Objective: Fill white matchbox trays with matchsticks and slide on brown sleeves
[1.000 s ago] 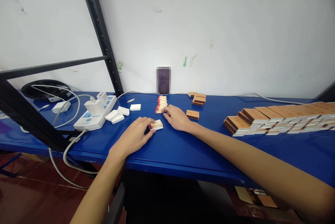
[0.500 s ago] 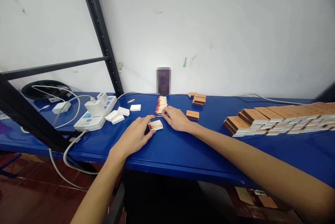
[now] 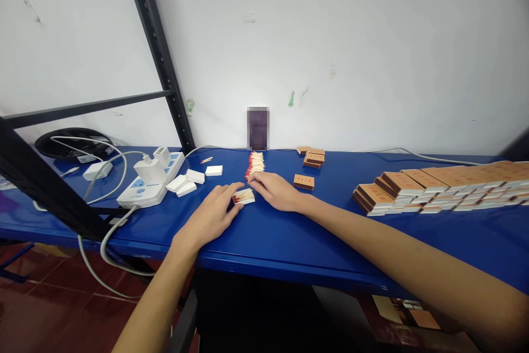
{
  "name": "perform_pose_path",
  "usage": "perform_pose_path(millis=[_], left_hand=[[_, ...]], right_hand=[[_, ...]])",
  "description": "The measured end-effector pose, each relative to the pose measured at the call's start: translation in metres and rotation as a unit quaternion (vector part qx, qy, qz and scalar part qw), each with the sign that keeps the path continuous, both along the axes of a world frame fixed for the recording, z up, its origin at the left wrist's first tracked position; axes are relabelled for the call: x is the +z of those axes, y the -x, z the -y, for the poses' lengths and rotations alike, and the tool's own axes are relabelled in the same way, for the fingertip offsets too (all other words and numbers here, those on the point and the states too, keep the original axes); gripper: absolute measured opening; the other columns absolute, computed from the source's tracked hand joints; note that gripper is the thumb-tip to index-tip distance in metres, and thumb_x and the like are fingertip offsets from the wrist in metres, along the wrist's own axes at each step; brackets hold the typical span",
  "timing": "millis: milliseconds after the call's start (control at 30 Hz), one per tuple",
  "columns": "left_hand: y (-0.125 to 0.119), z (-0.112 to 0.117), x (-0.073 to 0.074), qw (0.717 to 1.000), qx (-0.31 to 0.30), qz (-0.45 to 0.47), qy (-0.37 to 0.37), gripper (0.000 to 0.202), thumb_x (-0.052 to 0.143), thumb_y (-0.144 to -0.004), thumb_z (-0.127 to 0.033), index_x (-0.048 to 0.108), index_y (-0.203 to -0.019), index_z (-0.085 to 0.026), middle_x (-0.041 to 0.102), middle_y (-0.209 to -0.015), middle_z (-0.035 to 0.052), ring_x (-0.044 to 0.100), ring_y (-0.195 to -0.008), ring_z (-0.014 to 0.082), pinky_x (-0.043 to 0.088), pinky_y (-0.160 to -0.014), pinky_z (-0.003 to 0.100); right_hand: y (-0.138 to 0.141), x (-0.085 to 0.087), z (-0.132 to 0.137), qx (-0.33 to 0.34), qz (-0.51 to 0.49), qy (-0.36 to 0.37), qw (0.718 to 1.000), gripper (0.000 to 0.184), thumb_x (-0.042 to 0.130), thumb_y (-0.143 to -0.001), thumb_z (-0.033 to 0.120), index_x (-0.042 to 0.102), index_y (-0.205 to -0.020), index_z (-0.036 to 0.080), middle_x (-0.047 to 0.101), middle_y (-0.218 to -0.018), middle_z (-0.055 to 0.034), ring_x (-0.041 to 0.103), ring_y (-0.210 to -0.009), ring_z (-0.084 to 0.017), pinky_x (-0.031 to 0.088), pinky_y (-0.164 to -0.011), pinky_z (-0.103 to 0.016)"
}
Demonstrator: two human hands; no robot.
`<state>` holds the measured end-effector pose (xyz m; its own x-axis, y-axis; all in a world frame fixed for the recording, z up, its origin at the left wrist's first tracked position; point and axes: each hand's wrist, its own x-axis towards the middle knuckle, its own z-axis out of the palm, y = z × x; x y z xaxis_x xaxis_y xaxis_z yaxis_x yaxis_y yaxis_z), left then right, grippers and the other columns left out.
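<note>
A small white matchbox tray (image 3: 244, 199) with red-headed matches inside lies on the blue table. My left hand (image 3: 212, 212) steadies it, thumb and index finger at its left end. Just above and right of the tray is my right hand (image 3: 275, 190), its thumb and fingers pinched together; what they hold, if anything, is hidden. Behind the fingers a long row of loose matches (image 3: 256, 161) reaches back, red heads to the left. Left of it are several white trays (image 3: 195, 176), and a couple of matches (image 3: 206, 160) lie apart behind them.
A closed matchbox (image 3: 303, 181) and a small stack of matchboxes (image 3: 314, 157) stand right of the matches. Many more are piled in a long stack (image 3: 407, 183) at the right. A power strip (image 3: 142, 190) with chargers and cables sits left, by a black shelf post (image 3: 165, 55).
My right hand has drawn back slightly left and toward me, from the row of matches to the tray's edge. The tray has shifted a little left under my left hand.
</note>
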<state>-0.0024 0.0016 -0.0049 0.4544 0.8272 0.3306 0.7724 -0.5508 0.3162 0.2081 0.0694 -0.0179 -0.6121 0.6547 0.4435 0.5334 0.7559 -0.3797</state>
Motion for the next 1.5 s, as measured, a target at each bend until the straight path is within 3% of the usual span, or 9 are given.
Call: perform_pose_path(millis=[167, 367, 667, 867, 1133, 1267, 1500], left_hand=[[-0.002, 0.002, 0.005, 0.999, -0.027, -0.037, -0.009, 0.039, 0.04, -0.099, -0.029, 0.048, -0.136, -0.024, 0.06, -0.114, 0.0074, 0.053, -0.103, 0.0239, 0.043, -0.095, 0.041], [0.0, 0.001, 0.003, 0.998, -0.028, -0.056, -0.01, 0.044, 0.038, -0.099, -0.029, 0.044, -0.142, -0.027, 0.056, -0.111, 0.0081, 0.052, -0.098, 0.0236, 0.044, -0.091, 0.041], [-0.002, 0.003, 0.005, 0.997, -0.017, -0.076, -0.009, 0.047, 0.045, -0.095, -0.031, 0.044, -0.142, -0.028, 0.051, -0.099, 0.0053, 0.049, -0.089, 0.0226, 0.045, -0.085, 0.04], [-0.003, 0.003, 0.006, 0.998, -0.023, -0.067, -0.003, 0.037, 0.046, -0.094, -0.03, 0.054, -0.13, -0.028, 0.051, -0.098, 0.0052, 0.05, -0.089, 0.0229, 0.045, -0.085, 0.04], [-0.002, 0.003, 0.004, 1.0, -0.008, -0.003, 0.01, 0.043, 0.049, -0.093, -0.028, 0.04, -0.135, -0.024, 0.055, -0.116, 0.0079, 0.052, -0.104, 0.0258, 0.043, -0.093, 0.043], [-0.001, 0.001, 0.0, 0.999, -0.007, 0.03, 0.025, 0.052, 0.051, -0.092, -0.028, 0.032, -0.14, -0.025, 0.057, -0.111, 0.0079, 0.055, -0.102, 0.0252, 0.045, -0.091, 0.042], [-0.003, 0.003, 0.003, 0.999, -0.02, 0.023, 0.024, 0.051, 0.05, -0.093, -0.029, 0.033, -0.141, -0.029, 0.058, -0.119, 0.0066, 0.054, -0.107, 0.0246, 0.044, -0.093, 0.041]], right_hand=[[0.0, -0.003, -0.003, -0.144, 0.036, -0.026, 0.989, 0.014, 0.043, -0.092, 0.017, 0.055, -0.1, 0.02, 0.063, -0.095, -0.0049, 0.056, -0.081, -0.018, 0.037, -0.071, -0.028], [0.002, -0.002, -0.005, -0.187, 0.076, 0.004, 0.979, 0.012, 0.044, -0.094, 0.021, 0.056, -0.091, 0.02, 0.062, -0.092, -0.0055, 0.056, -0.083, -0.018, 0.036, -0.071, -0.028], [0.001, -0.005, -0.008, -0.143, 0.08, -0.001, 0.987, 0.019, 0.035, -0.099, 0.024, 0.052, -0.091, 0.019, 0.061, -0.095, -0.0064, 0.056, -0.084, -0.018, 0.039, -0.074, -0.029], [0.0, -0.006, -0.005, -0.087, 0.005, 0.003, 0.996, 0.021, 0.028, -0.101, 0.028, 0.046, -0.093, 0.021, 0.057, -0.095, -0.0042, 0.053, -0.08, -0.016, 0.04, -0.075, -0.029], [-0.001, -0.003, -0.001, -0.002, -0.043, 0.01, 0.999, 0.018, 0.03, -0.101, 0.028, 0.044, -0.094, 0.021, 0.056, -0.091, -0.0031, 0.05, -0.079, -0.015, 0.039, -0.074, -0.029], [-0.001, 0.003, 0.006, 0.06, -0.018, 0.012, 0.998, 0.015, 0.032, -0.1, 0.026, 0.044, -0.092, 0.021, 0.055, -0.089, -0.0015, 0.049, -0.076, -0.014, 0.039, -0.073, -0.028], [0.0, 0.006, 0.009, 0.057, -0.001, 0.026, 0.998, 0.014, 0.037, -0.098, 0.026, 0.05, -0.098, 0.021, 0.061, -0.093, -0.003, 0.054, -0.081, -0.016, 0.039, -0.073, -0.028]])
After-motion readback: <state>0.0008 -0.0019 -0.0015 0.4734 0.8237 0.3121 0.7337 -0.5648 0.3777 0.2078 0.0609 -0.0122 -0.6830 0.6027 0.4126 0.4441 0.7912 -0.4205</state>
